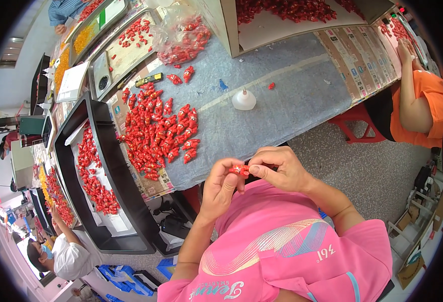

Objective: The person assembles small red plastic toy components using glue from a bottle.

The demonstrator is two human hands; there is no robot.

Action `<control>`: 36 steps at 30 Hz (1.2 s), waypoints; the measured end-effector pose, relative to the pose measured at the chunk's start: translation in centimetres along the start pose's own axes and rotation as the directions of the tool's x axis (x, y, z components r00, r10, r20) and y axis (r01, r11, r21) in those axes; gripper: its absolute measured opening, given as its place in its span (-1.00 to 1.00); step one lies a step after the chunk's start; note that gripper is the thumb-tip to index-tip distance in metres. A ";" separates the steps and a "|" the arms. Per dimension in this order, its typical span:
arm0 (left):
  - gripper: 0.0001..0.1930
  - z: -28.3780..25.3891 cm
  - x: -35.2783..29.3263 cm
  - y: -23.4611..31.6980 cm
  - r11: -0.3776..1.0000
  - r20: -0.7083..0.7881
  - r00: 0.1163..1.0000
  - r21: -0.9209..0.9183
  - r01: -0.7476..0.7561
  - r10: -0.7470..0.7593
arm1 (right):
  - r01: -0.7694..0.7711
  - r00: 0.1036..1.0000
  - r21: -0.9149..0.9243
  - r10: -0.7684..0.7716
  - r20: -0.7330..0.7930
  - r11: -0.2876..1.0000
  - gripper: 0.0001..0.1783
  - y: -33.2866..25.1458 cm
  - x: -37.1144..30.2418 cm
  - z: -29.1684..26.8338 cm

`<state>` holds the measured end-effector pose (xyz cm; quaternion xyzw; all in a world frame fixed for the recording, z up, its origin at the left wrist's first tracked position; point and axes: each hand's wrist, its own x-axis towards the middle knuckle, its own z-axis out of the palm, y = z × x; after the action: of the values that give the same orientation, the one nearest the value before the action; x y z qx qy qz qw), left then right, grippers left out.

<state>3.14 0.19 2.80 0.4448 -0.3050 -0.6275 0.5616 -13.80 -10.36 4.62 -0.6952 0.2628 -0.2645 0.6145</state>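
A blue-covered tabletop stretches beyond the left grip and right grip. Ahead-left, loose red figurines lie, likely for easy reach. Both grips pinch one small red figurine, apparently for steadiness.

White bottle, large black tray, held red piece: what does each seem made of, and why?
White bottle: probably plastic, satin; milky, translucent-looking walls. Large black tray: likely moulded plastic, low sheen; smooth, uniform rim. Held red piece: perhaps plastic, glossy; small bright highlights.
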 end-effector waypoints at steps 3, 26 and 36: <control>-0.76 -0.1 0.1 0.9 0.994 0.028 0.994 0.001 0.107 -0.107 | 0.032 0.999 -0.047 -0.032 0.003 0.998 -0.86 0.1 -0.1 -0.1; -0.89 0.7 -0.2 0.6 0.955 -0.031 0.955 -0.021 0.295 -0.295 | 0.092 0.984 -0.171 -0.063 0.169 0.981 -0.92 -0.3 -0.7 -0.5; -0.89 1.2 0.3 0.0 0.959 -0.067 0.957 -0.061 0.278 -0.282 | 0.100 0.987 -0.188 -0.073 0.145 0.977 -0.84 0.2 -0.4 -0.7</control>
<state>2.07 -0.21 3.22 0.4923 -0.2016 -0.6910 0.4894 -14.63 -10.60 4.47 -0.7793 0.2140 -0.2155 0.5481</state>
